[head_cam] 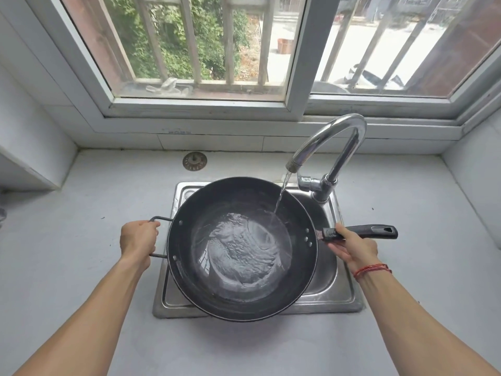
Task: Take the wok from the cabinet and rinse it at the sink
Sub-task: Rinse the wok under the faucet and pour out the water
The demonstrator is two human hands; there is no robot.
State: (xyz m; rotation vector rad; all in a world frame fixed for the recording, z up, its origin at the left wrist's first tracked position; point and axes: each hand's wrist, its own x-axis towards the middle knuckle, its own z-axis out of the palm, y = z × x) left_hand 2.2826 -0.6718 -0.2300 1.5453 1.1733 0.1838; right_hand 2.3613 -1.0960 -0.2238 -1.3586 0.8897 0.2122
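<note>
Black round metal wok (pixel 242 248) is hanging over the steel sink (pixel 344 291), left hand (pixel 138 238) gripping its wire loop handle, right hand (pixel 352 246) gripping its long black handle. Water is pouring from the curved chrome faucet (pixel 329 147); a round drain strainer (pixel 194 161) is lying near the grey countertop's back edge.

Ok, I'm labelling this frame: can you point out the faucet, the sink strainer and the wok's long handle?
faucet (pixel 340 131), head view, top of the chrome arch.
sink strainer (pixel 194 161), head view, centre of the round disc on the counter.
long handle (pixel 376 231), head view, black grip beyond the right hand.
</note>
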